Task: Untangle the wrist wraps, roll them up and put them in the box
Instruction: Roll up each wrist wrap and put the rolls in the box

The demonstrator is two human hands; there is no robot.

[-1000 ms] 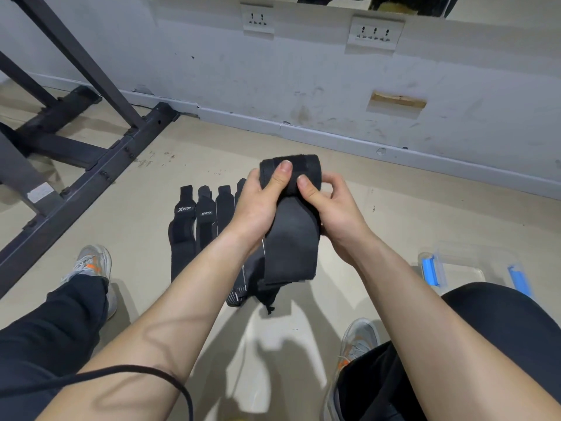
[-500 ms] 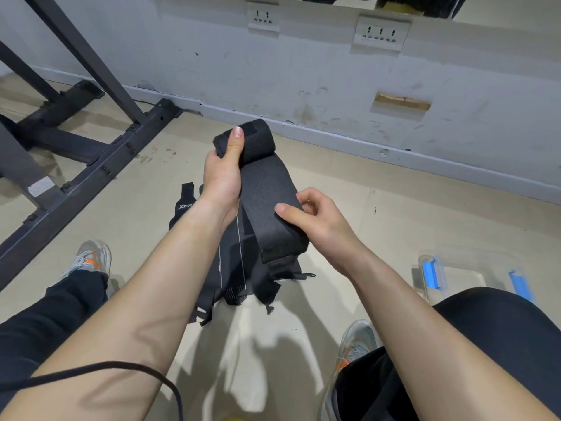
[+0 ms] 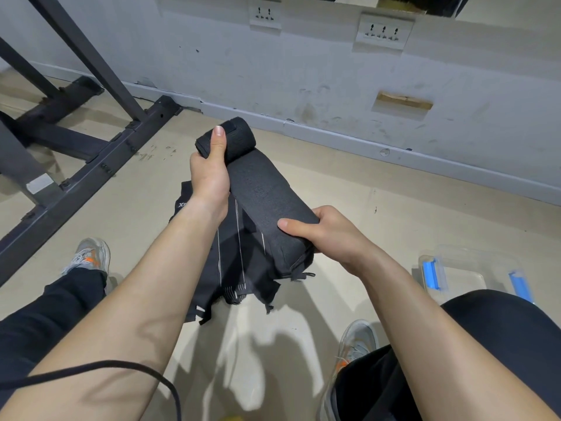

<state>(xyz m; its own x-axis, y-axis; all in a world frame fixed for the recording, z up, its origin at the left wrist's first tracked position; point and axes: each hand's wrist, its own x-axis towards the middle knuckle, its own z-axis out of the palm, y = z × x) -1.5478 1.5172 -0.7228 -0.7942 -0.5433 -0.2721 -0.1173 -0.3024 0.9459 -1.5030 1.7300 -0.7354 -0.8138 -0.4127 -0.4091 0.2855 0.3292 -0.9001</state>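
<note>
Above the floor, the left hand grips the rolled end of a wrist wrap, and the right hand pinches its loose end. To roll well, pull the band tight and straight. The box stands at the right.

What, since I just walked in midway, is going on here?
A seated person is rolling up a black wrap. The left hand grips its rolled end, held up; the right hand holds the loose end lower down, with the strip stretched between them. More wraps lie piled on the floor underneath. The clear box sits on the floor to the right.
</note>
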